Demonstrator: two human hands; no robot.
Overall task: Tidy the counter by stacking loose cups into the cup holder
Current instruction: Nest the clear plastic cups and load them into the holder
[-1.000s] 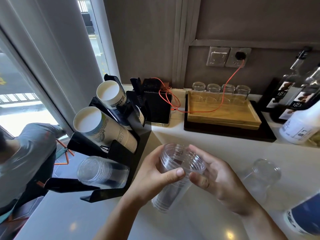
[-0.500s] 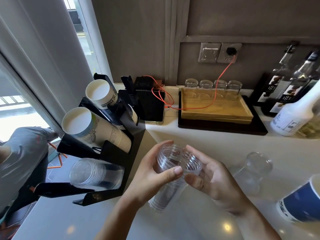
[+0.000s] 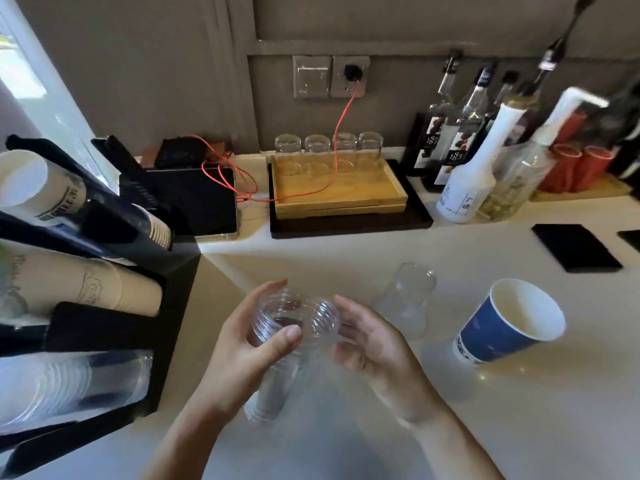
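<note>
Since a moment ago the view has swung right, so the blue paper cup (image 3: 509, 322) now stands fully in sight on the pale counter (image 3: 519, 427), and the black cup holder (image 3: 173, 306) has slid to the left edge. Both hands hold a stack of clear plastic cups (image 3: 277, 344) above the near counter: the left hand (image 3: 242, 348) wraps its fingers and thumb around the rim end, while the right hand (image 3: 374, 348) is cupped against the other side, fingers curled on the plastic. The rims look doubled, perhaps two cups sliding apart, though blur makes that hard to say. Just right of the hands another clear cup (image 3: 405, 303) rests on the counter. Far back against the grey wall (image 3: 156, 64) sit a wooden tray (image 3: 339, 192) with upturned glasses (image 3: 329, 147), an orange cable (image 3: 343, 126) running to a socket, and syrup bottles (image 3: 467, 157) at the far right.
</note>
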